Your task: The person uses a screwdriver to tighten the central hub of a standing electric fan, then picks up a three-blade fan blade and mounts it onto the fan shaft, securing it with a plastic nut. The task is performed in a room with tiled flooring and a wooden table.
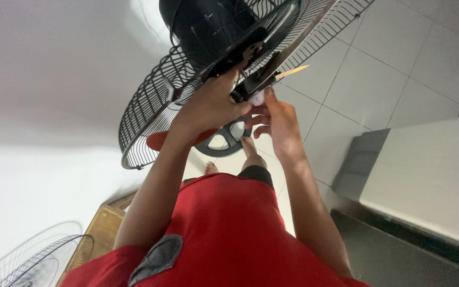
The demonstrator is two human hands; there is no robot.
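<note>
Two bare hands meet at the hub of a standing fan, seen from above the person's red garment (pixel 224 234). The left hand (pixel 211 106) is closed around the black fitting at the centre of the black wire rear grille (pixel 150 101), fingers curled narrow on it. The right hand (pixel 278 123) pinches a small white piece (pixel 257 98) just beside that fitting. Above sits the black plastic motor housing (pixel 208 26), with a pale blade edge (pixel 292 72) showing beyond the hub. Judged from this, the rear grille is seated on the motor, while the hub work remains unfinished. Farther off, the fan's round base (pixel 224 142) rests on the white tiled floor (pixel 399 69); two loose wire grilles (pixel 33 260) lie apart at lower left.
</note>
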